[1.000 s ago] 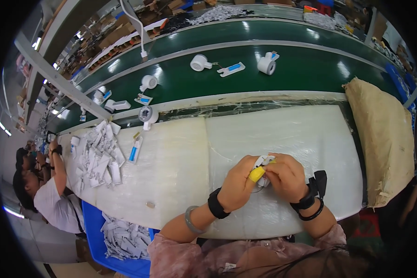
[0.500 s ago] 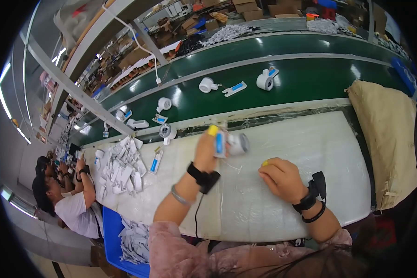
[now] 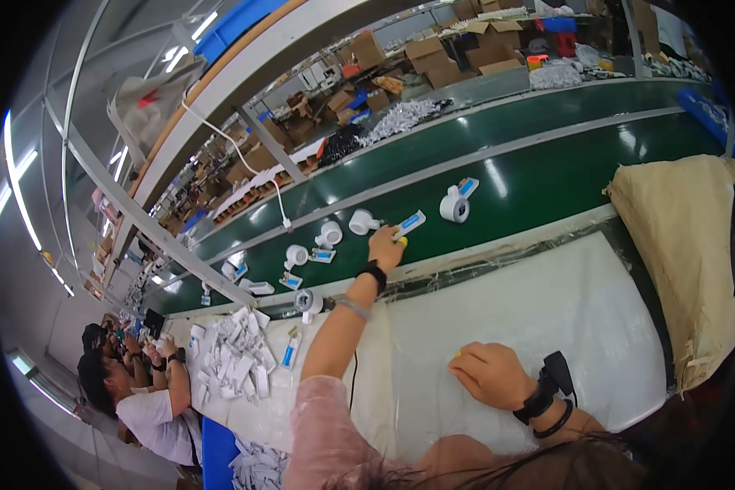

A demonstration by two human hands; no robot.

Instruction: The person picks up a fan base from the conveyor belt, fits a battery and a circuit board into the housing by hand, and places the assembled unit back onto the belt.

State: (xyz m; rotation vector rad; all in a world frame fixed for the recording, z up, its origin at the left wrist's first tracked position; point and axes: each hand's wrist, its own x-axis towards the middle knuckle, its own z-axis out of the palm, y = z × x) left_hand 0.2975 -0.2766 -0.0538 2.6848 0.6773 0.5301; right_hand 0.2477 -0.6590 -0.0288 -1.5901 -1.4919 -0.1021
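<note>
My left hand [image 3: 385, 249], a yellow cover on one fingertip, reaches over the green belt. Its fingers close on the near end of a white handle piece with a blue inset [image 3: 409, 224]. Just left of it lies a round white device head [image 3: 363, 221]. Another round head [image 3: 329, 235] and a handle piece [image 3: 322, 256] are a little farther left. My right hand [image 3: 492, 376] rests above the plastic-covered table [image 3: 531, 310], fingers curled and pressed together, a yellow cover on one. Whatever is inside that curl, if anything, is hidden.
A heap of white parts [image 3: 235, 355] covers the table's left side, a handle piece [image 3: 291, 349] beside it. A blue bin [image 3: 218, 449] stands below. More white devices lie along the belt [image 3: 547, 175]. Brown wrapping [image 3: 670, 261] stands at right; a co-worker [image 3: 151, 412] works at left.
My left hand has let go of the white device, which now lies on the belt, and has reached forward to another handle piece. The view has tilted up; my right hand stays curled over the table.
</note>
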